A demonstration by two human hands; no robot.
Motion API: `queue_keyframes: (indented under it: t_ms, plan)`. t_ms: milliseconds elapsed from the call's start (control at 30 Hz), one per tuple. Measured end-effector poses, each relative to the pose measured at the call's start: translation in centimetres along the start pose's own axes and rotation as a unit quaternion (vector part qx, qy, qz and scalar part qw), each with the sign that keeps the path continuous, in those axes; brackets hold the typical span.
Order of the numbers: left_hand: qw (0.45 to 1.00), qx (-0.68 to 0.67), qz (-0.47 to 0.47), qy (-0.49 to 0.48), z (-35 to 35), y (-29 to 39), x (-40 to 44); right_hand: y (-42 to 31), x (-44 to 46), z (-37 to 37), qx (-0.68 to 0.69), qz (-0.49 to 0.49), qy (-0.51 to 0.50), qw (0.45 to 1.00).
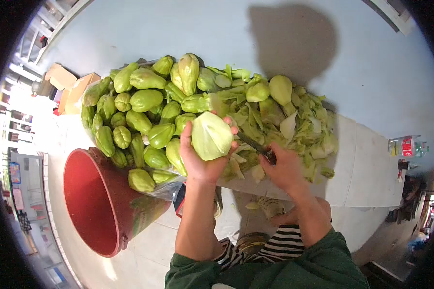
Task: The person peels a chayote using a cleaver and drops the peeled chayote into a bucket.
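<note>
My left hand (205,161) is wrapped round a peeled, pale green chayote (211,136), its cut face turned up. In my right hand (285,168), just to the right, is a knife (251,142) with a narrow dark blade pointing toward the chayote. My fingers hide most of its handle. Behind my left hand lies a big heap of unpeeled green chayotes (147,100) on clear plastic. Beyond my right hand spreads a pile of peelings (301,127), with a peeled chayote (280,89) on top at the back.
A large red bucket (89,202) lies tilted on the left, its mouth facing left. Cardboard boxes (79,91) stand at the far left. On the right a plastic bottle (408,147) with a red label lies by the wall. My striped trouser legs (284,243) are below the hands.
</note>
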State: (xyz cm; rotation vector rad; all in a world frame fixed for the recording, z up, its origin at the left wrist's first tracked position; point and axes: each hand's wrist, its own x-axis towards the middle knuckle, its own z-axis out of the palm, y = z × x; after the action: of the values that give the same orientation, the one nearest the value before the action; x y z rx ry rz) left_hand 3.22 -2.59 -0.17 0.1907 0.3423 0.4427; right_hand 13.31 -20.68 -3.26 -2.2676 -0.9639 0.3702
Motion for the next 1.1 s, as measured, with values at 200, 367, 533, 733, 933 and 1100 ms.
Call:
queue_keyframes:
  t_ms: [200,367,533,733,933,1100]
  plan:
    - [0.993,0.029,-0.003,-0.115,0.6,-0.4,0.0,-0.1,-0.1,-0.1,-0.018,0.028,-0.010,0.999]
    - [0.989,0.007,-0.015,-0.145,0.3,0.0,0.2,0.0,-0.1,-0.1,-0.010,0.007,-0.009,1.000]
    - [0.989,0.021,-0.007,-0.148,0.1,0.3,-0.1,-0.2,-0.1,-0.3,-0.009,0.004,-0.010,1.000]
    - [0.985,0.084,0.016,-0.152,-0.1,0.5,-0.2,0.1,-0.1,-0.3,-0.002,0.009,-0.017,1.000]
    - [0.992,0.094,0.060,-0.054,0.2,0.2,0.4,0.0,0.0,0.0,-0.016,0.006,-0.011,1.000]
    - [0.959,0.228,0.151,-0.074,1.0,-0.1,-0.2,-0.3,0.0,-0.1,0.000,0.012,-0.012,1.000]
